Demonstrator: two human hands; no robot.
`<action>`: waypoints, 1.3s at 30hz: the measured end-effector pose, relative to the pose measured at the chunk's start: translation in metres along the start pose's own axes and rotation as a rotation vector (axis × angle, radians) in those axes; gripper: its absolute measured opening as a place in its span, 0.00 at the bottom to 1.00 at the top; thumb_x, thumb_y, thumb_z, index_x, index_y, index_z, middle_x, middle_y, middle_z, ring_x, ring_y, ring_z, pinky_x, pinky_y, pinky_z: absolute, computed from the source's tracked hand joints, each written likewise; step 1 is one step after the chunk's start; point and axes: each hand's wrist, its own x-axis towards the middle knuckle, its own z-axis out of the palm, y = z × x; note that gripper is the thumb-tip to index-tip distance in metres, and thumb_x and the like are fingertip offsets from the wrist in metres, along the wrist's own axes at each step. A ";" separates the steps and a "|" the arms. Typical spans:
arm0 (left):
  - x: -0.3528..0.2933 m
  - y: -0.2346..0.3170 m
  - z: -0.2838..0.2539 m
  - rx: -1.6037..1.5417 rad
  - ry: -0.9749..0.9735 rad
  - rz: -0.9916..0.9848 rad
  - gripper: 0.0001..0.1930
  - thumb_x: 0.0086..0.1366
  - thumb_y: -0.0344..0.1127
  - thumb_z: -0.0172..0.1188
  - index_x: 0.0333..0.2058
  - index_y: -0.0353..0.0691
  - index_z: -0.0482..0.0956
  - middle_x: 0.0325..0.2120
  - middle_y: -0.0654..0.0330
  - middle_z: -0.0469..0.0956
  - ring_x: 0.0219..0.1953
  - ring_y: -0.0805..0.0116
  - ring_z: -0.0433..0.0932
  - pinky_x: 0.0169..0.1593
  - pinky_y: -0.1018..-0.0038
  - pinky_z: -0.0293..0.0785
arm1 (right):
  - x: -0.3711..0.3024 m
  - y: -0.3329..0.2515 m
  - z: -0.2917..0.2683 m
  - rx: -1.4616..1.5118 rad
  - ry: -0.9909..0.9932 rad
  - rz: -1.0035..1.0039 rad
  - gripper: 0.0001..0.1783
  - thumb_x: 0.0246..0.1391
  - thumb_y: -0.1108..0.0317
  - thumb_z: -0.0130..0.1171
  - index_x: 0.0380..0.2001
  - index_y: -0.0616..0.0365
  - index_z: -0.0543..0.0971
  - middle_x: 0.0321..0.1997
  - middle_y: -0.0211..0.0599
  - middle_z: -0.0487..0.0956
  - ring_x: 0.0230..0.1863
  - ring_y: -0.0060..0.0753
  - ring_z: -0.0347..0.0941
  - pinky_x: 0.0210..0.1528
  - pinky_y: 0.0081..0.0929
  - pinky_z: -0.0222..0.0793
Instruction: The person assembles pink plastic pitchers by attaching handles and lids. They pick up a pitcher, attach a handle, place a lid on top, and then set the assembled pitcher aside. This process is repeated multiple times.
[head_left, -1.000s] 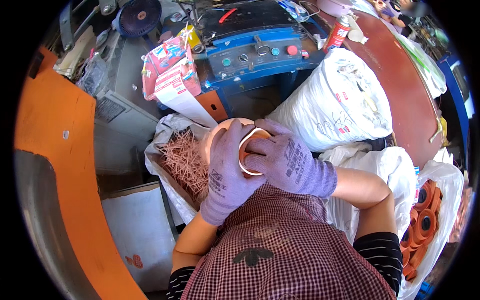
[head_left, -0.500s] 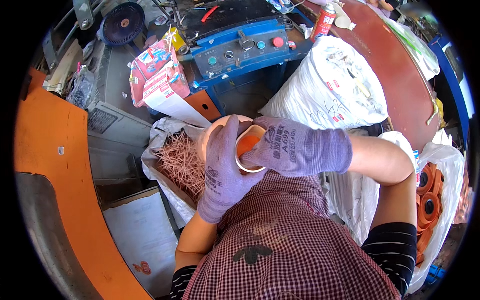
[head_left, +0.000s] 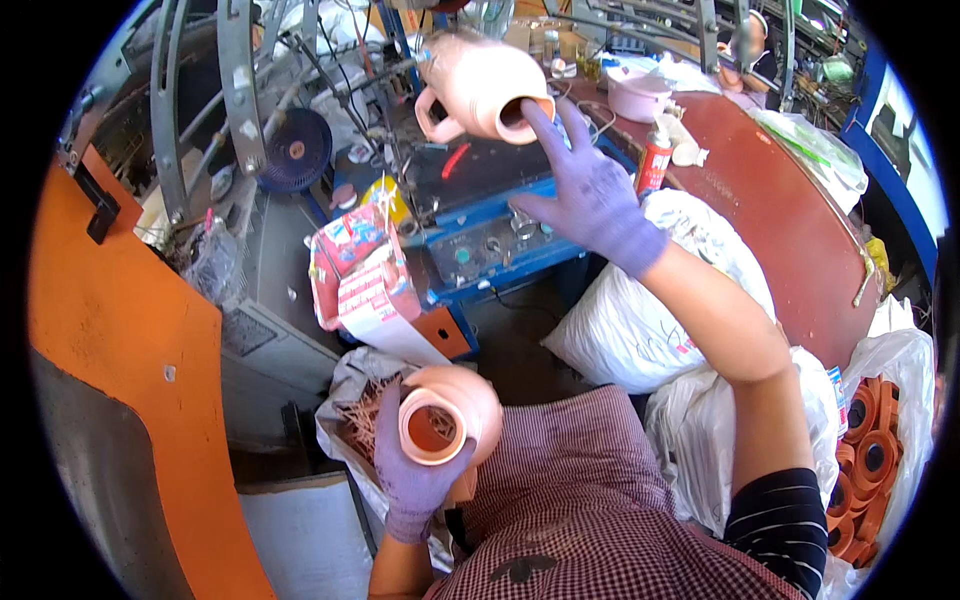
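Low in front of my apron, my left hand (head_left: 412, 480), in a purple glove, is wrapped round a peach-coloured jug (head_left: 480, 405) from its left side. The round mouth of that jug faces up toward me. Further off, my right hand (head_left: 598, 200), gloved alike, is stretched out with its fingers spread. Its fingertips are at the mouth of a second peach jug (head_left: 480, 85), which lies sideways at the machine with its handle on the left. Whether they touch the rim I cannot tell.
Below the second jug is a blue machine panel (head_left: 480, 245) with buttons. A pink box (head_left: 352, 250) stands left of it, a stuffed white sack (head_left: 650, 310) right. Orange parts (head_left: 865, 460) fill a bag at far right. Metal bars (head_left: 238, 90) hang above; an orange panel (head_left: 130, 330) borders the left.
Both hands were on one jug before my apron. My right hand has let go and reached up and forward; the left has lowered the jug. The second jug has come into view.
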 end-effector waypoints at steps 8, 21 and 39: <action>0.010 0.008 -0.027 -0.054 0.068 -0.093 0.52 0.38 0.39 0.77 0.62 0.28 0.60 0.51 0.51 0.73 0.53 0.59 0.73 0.57 0.65 0.70 | 0.056 0.035 0.030 -0.259 0.192 -0.043 0.40 0.39 0.59 0.69 0.59 0.44 0.66 0.55 0.51 0.68 0.34 0.51 0.79 0.32 0.38 0.77; 0.095 0.111 -0.032 -0.036 0.530 0.490 0.55 0.35 0.34 0.75 0.63 0.28 0.56 0.54 0.51 0.70 0.55 0.57 0.72 0.59 0.63 0.68 | -0.121 -0.032 -0.209 -0.048 -0.291 -0.021 0.39 0.36 0.48 0.72 0.53 0.51 0.73 0.47 0.52 0.75 0.27 0.49 0.78 0.27 0.37 0.74; 0.316 0.044 0.157 0.767 0.128 0.987 0.29 0.48 0.26 0.61 0.51 0.58 0.74 0.54 0.56 0.66 0.61 0.49 0.63 0.58 0.54 0.65 | -0.186 0.013 -0.154 0.047 -0.666 0.248 0.44 0.42 0.29 0.59 0.52 0.53 0.75 0.36 0.48 0.77 0.33 0.47 0.79 0.34 0.38 0.73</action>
